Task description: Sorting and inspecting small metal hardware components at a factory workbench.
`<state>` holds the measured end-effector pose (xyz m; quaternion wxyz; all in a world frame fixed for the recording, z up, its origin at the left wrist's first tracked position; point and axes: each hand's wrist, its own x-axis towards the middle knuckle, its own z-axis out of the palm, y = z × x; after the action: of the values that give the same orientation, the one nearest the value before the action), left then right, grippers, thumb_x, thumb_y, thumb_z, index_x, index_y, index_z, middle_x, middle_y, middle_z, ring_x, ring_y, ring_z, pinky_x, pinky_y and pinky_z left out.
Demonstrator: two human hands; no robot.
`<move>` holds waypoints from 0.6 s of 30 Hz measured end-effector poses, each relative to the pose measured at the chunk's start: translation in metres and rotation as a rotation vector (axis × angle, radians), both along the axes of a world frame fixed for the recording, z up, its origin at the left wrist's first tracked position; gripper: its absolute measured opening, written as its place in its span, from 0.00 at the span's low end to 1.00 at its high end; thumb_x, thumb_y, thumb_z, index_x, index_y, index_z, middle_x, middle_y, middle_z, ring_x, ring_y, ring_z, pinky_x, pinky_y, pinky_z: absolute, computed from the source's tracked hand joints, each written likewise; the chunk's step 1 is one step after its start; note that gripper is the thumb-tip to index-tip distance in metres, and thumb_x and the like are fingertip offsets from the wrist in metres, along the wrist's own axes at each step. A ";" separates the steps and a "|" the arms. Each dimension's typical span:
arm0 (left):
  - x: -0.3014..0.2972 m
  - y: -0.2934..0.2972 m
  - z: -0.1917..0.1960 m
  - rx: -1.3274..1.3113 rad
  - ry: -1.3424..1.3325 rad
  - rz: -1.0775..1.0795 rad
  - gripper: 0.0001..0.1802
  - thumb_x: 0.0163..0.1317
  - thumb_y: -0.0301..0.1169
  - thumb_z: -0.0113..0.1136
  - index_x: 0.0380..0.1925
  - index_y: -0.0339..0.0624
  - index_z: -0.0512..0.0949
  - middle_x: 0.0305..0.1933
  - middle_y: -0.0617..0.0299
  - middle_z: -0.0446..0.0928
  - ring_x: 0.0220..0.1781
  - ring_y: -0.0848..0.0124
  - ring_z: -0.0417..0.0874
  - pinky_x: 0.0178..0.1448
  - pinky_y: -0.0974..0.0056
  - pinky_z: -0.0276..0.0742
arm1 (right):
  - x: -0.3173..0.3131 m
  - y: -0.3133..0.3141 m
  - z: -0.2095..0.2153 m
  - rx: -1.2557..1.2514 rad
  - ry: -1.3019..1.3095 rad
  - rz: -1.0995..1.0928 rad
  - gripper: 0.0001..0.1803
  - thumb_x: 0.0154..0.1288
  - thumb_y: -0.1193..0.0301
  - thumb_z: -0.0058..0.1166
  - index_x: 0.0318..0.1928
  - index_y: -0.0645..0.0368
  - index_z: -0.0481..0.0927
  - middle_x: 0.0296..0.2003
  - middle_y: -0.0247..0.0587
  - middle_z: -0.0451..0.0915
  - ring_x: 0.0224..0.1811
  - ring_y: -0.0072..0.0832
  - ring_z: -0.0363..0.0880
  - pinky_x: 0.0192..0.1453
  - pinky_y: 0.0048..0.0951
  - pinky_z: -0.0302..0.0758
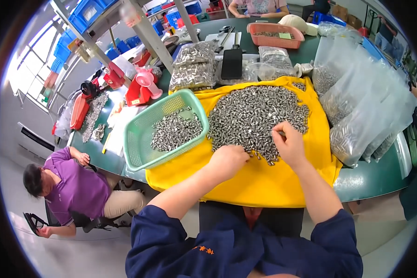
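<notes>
A wide heap of small silvery metal parts (257,113) lies on a yellow cloth (259,183) spread over the green table. My left hand (228,160) rests in a loose fist at the heap's near edge, fingers curled on the parts; whether it holds any is hidden. My right hand (287,141) pinches at parts on the heap's right front side. A green plastic basket (139,139), tilted up on the cloth's left edge, holds more of the same parts (175,132).
Clear plastic bags of parts (356,97) stand at the right, more bags (194,65) behind the basket. A black phone (231,64) and an orange tray (274,36) lie further back. A person in purple (74,185) sits at the left; another person sits at the far end.
</notes>
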<state>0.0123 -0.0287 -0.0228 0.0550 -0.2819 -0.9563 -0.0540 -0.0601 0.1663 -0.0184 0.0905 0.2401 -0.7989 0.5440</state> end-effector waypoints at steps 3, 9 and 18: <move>-0.003 0.004 0.013 0.051 -0.037 0.014 0.03 0.49 0.30 0.52 0.22 0.46 0.75 0.25 0.62 0.73 0.32 0.64 0.77 0.35 0.62 0.73 | -0.001 -0.003 0.008 -0.021 0.020 0.023 0.03 0.56 0.74 0.50 0.30 0.60 0.71 0.16 0.35 0.72 0.16 0.18 0.66 0.21 0.22 0.63; -0.028 0.016 0.064 0.970 -0.522 0.352 0.07 0.49 0.28 0.61 0.28 0.38 0.76 0.24 0.63 0.77 0.26 0.78 0.77 0.32 0.72 0.73 | -0.008 -0.007 0.001 -0.065 0.040 0.005 0.03 0.57 0.75 0.50 0.30 0.61 0.72 0.18 0.33 0.72 0.19 0.16 0.66 0.23 0.19 0.64; -0.056 0.020 0.016 1.552 -0.709 0.191 0.08 0.54 0.24 0.56 0.35 0.34 0.76 0.30 0.64 0.77 0.33 0.80 0.76 0.37 0.75 0.72 | -0.009 -0.008 -0.002 -0.168 -0.169 0.118 0.01 0.59 0.76 0.48 0.31 0.60 0.70 0.22 0.25 0.67 0.25 0.10 0.62 0.28 0.14 0.61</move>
<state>-0.0435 -0.0092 -0.0070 -0.0653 -0.0491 -0.6291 -0.7730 -0.0687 0.1584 -0.0201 0.0103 0.2316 -0.7397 0.6318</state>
